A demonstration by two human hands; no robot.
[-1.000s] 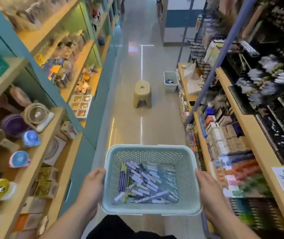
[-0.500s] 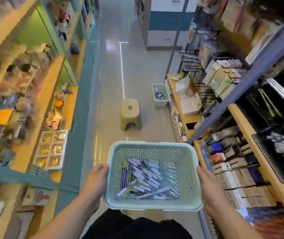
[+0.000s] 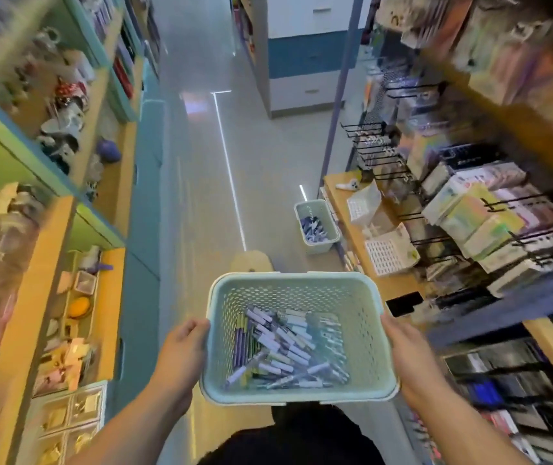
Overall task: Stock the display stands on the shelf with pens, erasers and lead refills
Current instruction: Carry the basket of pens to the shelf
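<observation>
A person carries a pale green perforated basket (image 3: 301, 284) in the near middle of a shop aisle, held level in front of the body; the left hand (image 3: 184, 347) grips its left wall, fingers curled under the rim and thumb up at the edge; the right hand (image 3: 402, 357) clasps the right wall in the same way, though its fingers are hidden behind the basket. A loose heap of pens (image 3: 278, 347), mostly white and purple with some yellow-green, lies on the basket's floor, crossing at all angles. Just past the far rim the rounded top of a tan stool (image 3: 251, 261) shows on the glossy floor (image 3: 234, 146). Farther on and to the right, a second green basket (image 3: 319, 247) stands on the floor against the wooden shelf (image 3: 352, 226); it holds more pens. On that shelf sit a white perforated rack (image 3: 389, 251) and, nearer, a dark phone (image 3: 404, 303) lying flat; above them black wire hooks (image 3: 375, 142) carry packets. Shelves on the left are blurred.
</observation>
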